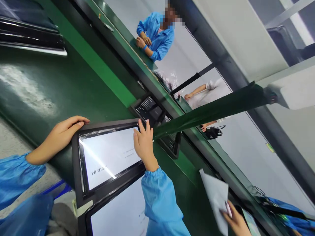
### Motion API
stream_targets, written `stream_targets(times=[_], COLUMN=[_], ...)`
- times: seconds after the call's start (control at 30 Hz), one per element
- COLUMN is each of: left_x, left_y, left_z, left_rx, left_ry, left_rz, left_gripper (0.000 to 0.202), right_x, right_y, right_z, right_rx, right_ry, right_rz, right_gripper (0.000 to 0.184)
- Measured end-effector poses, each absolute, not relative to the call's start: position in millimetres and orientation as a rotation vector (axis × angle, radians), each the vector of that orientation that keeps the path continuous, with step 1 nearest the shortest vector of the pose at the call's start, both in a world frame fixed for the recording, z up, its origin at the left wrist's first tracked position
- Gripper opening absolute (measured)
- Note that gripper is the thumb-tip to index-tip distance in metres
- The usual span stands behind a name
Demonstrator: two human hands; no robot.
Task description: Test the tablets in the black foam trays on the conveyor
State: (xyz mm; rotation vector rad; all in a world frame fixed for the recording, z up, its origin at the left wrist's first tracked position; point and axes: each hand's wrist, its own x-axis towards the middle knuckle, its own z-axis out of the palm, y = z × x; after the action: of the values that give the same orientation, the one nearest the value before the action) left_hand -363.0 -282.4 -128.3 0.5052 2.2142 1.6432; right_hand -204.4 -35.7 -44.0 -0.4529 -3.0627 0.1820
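Note:
Two tablets lie side by side in a black tray (75,164) on the green bench. The upper tablet (110,155) is lit with a white screen that reads "Hi there". Below it is the second tablet (120,209), also lit white and partly covered by my right sleeve. My left hand (65,131) grips the tray's upper left corner, fingers and thumb together at the rim. Fingers spread, my right hand (144,144) rests at the upper tablet's right end and hides that part of it.
Black-framed devices with lit screens (150,108) lie beyond the tray. A green-wrapped post (209,111) slants across. Dark flat panels (29,36) are stacked at upper left. Another person's hand (236,219) holds a pen beside white paper (216,196). A blue-clad person (157,39) is across the bench.

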Motion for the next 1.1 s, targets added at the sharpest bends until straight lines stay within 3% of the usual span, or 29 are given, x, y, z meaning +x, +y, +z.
stream_targets(times=[0.27, 0.63, 0.9, 1.1], left_x=[-359, -357, -360, -351], left_y=[-284, -283, -283, -287], left_z=[-121, -115, -116, -107], left_rx=[0.448, 0.449, 0.5, 0.451], left_ry=[2.265, 2.275, 2.277, 2.314], left_rz=[1.579, 1.598, 1.66, 1.635], left_gripper=[0.037, 0.033, 0.032, 0.032], right_x=[-154, -100, -115, -78], right_y=[-40, -73, -141, -113], right_z=[-26, -23, -25, 14], right_rx=[-0.409, -0.238, 0.392, -0.123], right_ry=[-3.013, -3.253, -3.342, -3.024], right_rz=[0.392, 0.216, 0.49, 0.598], right_gripper=[0.044, 0.041, 0.044, 0.044])
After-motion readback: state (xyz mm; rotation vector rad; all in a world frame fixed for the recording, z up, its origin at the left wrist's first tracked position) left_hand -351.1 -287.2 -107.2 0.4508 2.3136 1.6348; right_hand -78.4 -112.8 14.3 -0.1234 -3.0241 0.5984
